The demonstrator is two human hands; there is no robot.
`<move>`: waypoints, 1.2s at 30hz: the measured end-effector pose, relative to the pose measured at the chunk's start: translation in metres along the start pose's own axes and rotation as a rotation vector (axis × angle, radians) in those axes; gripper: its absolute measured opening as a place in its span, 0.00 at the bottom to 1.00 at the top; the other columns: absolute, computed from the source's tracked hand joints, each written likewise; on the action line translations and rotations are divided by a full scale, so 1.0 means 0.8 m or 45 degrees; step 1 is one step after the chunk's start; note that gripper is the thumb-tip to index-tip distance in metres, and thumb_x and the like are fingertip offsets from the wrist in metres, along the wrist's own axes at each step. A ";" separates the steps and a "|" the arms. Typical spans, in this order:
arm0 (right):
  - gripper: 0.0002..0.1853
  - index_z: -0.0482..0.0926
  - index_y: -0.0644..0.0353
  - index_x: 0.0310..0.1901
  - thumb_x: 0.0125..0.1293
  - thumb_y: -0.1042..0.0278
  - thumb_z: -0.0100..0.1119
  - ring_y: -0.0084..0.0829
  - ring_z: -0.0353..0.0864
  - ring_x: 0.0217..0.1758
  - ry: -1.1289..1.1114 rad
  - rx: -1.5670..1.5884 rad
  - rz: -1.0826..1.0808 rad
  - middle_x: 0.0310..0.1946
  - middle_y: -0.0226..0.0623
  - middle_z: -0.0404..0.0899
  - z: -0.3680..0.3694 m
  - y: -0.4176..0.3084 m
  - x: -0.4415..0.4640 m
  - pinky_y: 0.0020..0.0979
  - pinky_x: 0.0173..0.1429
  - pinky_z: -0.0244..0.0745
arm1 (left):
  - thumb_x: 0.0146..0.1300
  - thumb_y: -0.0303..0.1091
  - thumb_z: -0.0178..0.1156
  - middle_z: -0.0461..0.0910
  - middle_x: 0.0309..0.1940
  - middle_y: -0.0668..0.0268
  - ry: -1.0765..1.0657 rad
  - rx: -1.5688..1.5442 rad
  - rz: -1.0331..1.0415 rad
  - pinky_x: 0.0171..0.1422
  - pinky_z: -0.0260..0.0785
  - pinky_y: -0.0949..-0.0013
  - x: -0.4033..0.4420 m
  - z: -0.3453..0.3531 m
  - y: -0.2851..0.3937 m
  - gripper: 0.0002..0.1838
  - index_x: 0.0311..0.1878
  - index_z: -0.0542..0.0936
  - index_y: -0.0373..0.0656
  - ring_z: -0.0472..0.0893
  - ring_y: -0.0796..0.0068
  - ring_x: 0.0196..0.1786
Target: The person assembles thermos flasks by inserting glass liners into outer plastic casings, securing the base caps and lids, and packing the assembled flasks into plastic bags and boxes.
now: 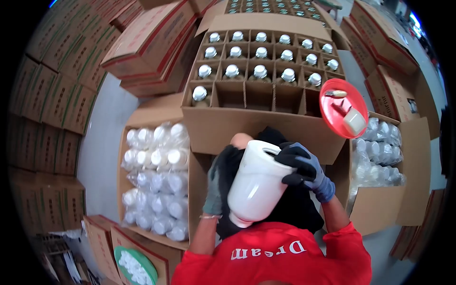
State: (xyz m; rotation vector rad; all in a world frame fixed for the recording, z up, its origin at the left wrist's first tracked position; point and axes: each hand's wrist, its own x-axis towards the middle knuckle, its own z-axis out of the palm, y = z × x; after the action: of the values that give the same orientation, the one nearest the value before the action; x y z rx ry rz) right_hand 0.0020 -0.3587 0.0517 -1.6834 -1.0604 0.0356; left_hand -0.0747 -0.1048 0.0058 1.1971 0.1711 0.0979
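A large white bottle-shaped container [259,185] lies tilted over the lap, its narrow neck toward the red shirt and an opening in its far end. My right hand [304,168], in a grey and black glove, has its fingers closed on the rim beside that opening. On the container's other side is my left hand [221,175], also gloved, with its palm against or close to the container; its fingertips are hard to make out. Ahead stands a divided carton [228,118] holding several silver-capped bottles [260,71], with some bare compartments in the nearest row.
A red plate [327,114] with small items rests on the carton's right corner. Boxes of plastic-wrapped white-capped bottles stand left [159,180] and right [377,152]. A green bowl [151,270] of white pieces sits lower left. Stacked cartons [47,95] line the left side.
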 end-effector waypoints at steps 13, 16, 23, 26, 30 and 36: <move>0.18 0.83 0.58 0.51 0.60 0.62 0.66 0.50 0.71 0.61 0.221 0.007 0.568 0.55 0.47 0.74 -0.002 0.009 -0.017 0.50 0.70 0.61 | 0.75 0.38 0.47 0.83 0.50 0.57 0.045 0.005 0.266 0.64 0.69 0.61 -0.012 -0.066 -0.017 0.20 0.54 0.80 0.31 0.82 0.62 0.52; 0.19 0.82 0.58 0.52 0.59 0.65 0.64 0.48 0.72 0.62 -0.179 0.056 0.133 0.57 0.46 0.75 0.045 -0.008 0.004 0.46 0.70 0.63 | 0.73 0.36 0.48 0.84 0.48 0.57 0.060 0.405 0.301 0.66 0.68 0.62 -0.010 -0.057 -0.024 0.19 0.54 0.80 0.31 0.82 0.63 0.53; 0.21 0.79 0.61 0.55 0.62 0.62 0.66 0.46 0.78 0.58 0.045 -0.152 0.502 0.54 0.46 0.78 0.044 0.000 0.006 0.39 0.62 0.72 | 0.67 0.42 0.59 0.75 0.63 0.53 -0.157 0.285 0.086 0.75 0.59 0.60 -0.020 -0.048 0.025 0.27 0.65 0.73 0.36 0.73 0.59 0.68; 0.26 0.76 0.62 0.59 0.60 0.60 0.69 0.46 0.77 0.60 0.027 0.056 0.610 0.55 0.48 0.78 0.048 -0.019 0.022 0.40 0.65 0.70 | 0.65 0.47 0.62 0.69 0.68 0.49 -0.525 0.872 0.294 0.76 0.56 0.57 -0.005 -0.031 0.045 0.31 0.67 0.74 0.39 0.63 0.54 0.75; 0.29 0.73 0.61 0.63 0.61 0.64 0.66 0.53 0.69 0.68 0.034 -0.228 0.108 0.63 0.49 0.72 0.046 -0.033 0.057 0.47 0.73 0.61 | 0.53 0.38 0.72 0.65 0.71 0.51 -0.475 1.100 0.448 0.76 0.56 0.52 0.004 -0.010 0.076 0.38 0.70 0.71 0.45 0.62 0.48 0.75; 0.37 0.66 0.58 0.70 0.57 0.67 0.68 0.57 0.55 0.77 -0.086 0.017 -0.168 0.73 0.57 0.55 0.039 0.003 0.124 0.46 0.76 0.56 | 0.74 0.61 0.44 0.68 0.69 0.57 -0.193 -0.410 -0.205 0.70 0.66 0.61 0.027 -0.028 0.040 0.37 0.71 0.64 0.39 0.72 0.61 0.67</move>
State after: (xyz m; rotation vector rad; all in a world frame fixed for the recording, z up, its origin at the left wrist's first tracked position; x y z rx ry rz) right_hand 0.0474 -0.2705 0.0833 -1.6066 -1.2180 0.0142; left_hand -0.0572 -0.0692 0.0261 0.8619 0.1134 -0.1035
